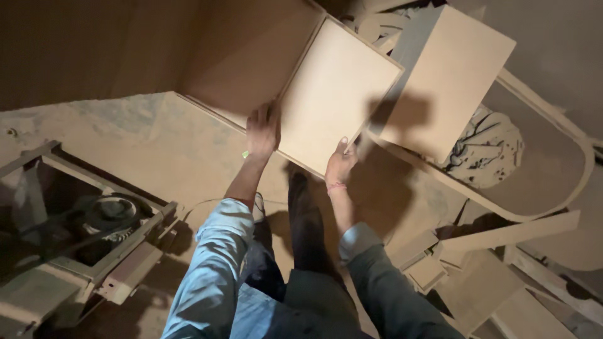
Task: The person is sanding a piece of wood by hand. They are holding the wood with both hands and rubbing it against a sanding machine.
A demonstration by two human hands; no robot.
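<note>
As hands [301,147] grip, board [336,94] above

Thing: a flat rectangular board [336,94] of pale brown fibreboard.
Surface: plain and smooth, with a thin raised border seen along its edges.
Pose: held tilted, its corners turned diagonally in the head view, broad face shown to the camera.
Grip: its lower edge is gripped by the left hand [262,133] near one corner and by the right hand [340,164] further along.
Place: held above the dusty floor, partly overlapping a larger brown panel [245,56] behind it.
</note>
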